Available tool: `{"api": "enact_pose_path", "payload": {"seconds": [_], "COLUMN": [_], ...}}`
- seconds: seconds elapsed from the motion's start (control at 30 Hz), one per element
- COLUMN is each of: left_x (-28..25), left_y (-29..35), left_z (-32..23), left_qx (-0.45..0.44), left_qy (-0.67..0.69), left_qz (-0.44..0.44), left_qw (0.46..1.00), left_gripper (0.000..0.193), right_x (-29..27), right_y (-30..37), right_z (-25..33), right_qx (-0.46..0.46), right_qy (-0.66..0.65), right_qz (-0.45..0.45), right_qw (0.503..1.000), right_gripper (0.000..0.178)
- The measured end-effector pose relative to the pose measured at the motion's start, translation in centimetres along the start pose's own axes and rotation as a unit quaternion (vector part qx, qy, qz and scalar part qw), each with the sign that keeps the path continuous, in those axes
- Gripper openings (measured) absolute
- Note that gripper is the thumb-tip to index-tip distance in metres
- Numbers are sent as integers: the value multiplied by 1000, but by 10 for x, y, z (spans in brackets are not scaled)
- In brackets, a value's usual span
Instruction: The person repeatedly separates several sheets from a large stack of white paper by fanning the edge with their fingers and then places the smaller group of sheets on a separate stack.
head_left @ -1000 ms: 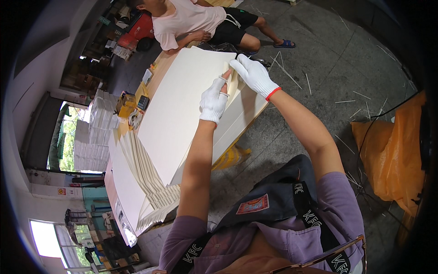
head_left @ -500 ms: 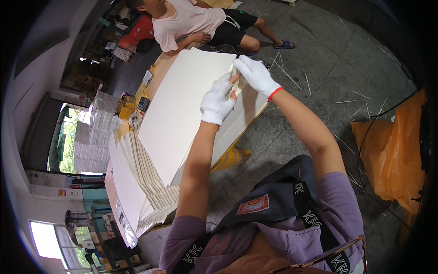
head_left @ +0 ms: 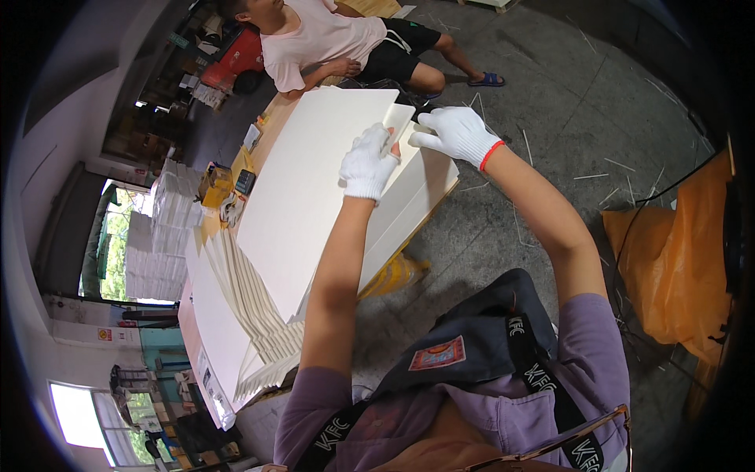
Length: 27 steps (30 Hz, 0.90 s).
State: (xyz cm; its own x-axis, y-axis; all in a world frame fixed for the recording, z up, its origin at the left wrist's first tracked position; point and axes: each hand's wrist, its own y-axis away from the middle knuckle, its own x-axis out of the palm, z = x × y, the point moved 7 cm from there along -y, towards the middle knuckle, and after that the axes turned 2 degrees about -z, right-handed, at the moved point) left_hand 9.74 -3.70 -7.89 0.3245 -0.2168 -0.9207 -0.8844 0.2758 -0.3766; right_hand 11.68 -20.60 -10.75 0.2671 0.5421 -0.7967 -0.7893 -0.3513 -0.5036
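My left hand [head_left: 367, 164], in a white knitted glove with bare fingertips, is closed on the right edge of a large white sheet [head_left: 314, 169] on top of a stack. By its fingertips, the sheet's edge stands away from the layers below, and a narrow strip of a lower sheet [head_left: 401, 119] shows. My right hand [head_left: 460, 135], gloved in white with a red cuff, hovers just off the stack's far right corner. Its thumb and forefinger are apart with nothing between them. More white sheets [head_left: 405, 216] lie beneath, along the right side.
Fanned cream sheets [head_left: 248, 291] lie at the table's near left. A calculator [head_left: 245, 182] and a yellow box [head_left: 216, 185] sit along the left edge. A person [head_left: 322, 47] sits beyond the table. An orange plastic sheet [head_left: 668, 259] hangs at right; thin strips [head_left: 527, 147] litter the floor.
My right hand has let go of the sheet's edge and moved right, its fingers parting. My left hand has shifted slightly left and down, and the sheet's edge now sits apart from those below.
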Motion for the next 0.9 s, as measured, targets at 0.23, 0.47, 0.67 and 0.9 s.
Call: {"api": "enact_pose_path", "payload": {"seconds": [0.23, 0.47, 0.67, 0.9], "left_x": [11, 5, 5, 0], "left_y": [-12, 18, 20, 19], "left_z": [17, 15, 13, 9], "left_qx": [3, -58, -46, -45], "left_qy": [55, 279, 217, 229], "left_qz": [-6, 65, 56, 48], "left_qw": [998, 956, 973, 971], "left_gripper": [32, 39, 42, 43], "right_x": [-5, 16, 23, 27], "right_y": [-20, -10, -10, -8], "right_z": [13, 6, 2, -2], "right_qx": [29, 184, 184, 184], "right_qy": [-116, -358, -328, -311], "right_qz": [10, -56, -57, -65], "right_qw": [993, 914, 925, 930], "right_gripper": [48, 54, 55, 57]}}
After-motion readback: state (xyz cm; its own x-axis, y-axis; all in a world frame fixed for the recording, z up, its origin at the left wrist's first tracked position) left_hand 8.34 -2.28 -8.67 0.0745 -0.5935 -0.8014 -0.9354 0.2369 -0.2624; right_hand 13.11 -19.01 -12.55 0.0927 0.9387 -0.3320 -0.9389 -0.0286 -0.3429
